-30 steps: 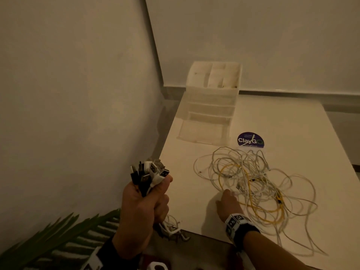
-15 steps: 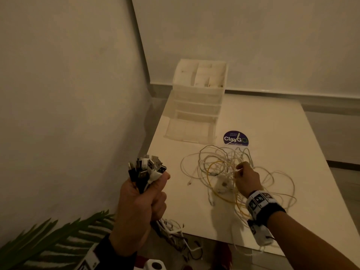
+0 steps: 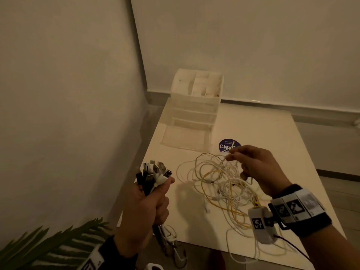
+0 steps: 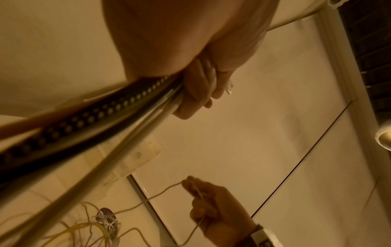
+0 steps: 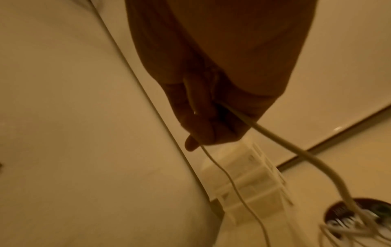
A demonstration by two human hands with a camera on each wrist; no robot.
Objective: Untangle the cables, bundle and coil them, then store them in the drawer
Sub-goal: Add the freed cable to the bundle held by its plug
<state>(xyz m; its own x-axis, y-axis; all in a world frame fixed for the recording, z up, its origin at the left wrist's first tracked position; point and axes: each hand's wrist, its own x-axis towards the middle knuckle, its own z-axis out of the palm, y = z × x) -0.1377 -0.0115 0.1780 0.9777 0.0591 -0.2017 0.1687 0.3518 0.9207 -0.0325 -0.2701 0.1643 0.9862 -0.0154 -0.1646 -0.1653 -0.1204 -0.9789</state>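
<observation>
A tangle of white and yellow cables [image 3: 224,184] lies on the white table [image 3: 272,137]. My left hand [image 3: 148,199] is raised off the table's left edge and grips a bundle of cable ends, with several USB plugs [image 3: 155,170] sticking up above the fist. In the left wrist view the cables [image 4: 84,127] run taut from that fist. My right hand [image 3: 251,164] is lifted above the tangle and pinches a thin white cable [image 5: 224,173] that trails down to the pile. A translucent drawer unit [image 3: 194,106] stands at the table's back left, its lowest drawer [image 3: 185,137] pulled out.
A round purple sticker [image 3: 227,146] lies on the table beside the open drawer. Walls close in on the left and behind. Plant leaves [image 3: 48,244] show at the lower left. More cable loops [image 3: 169,234] hang off the table's near edge below my left hand.
My right hand has risen from the table's near side to above the tangle's far part, lifting a white cable it pinches. My left hand keeps its grip on the bundle.
</observation>
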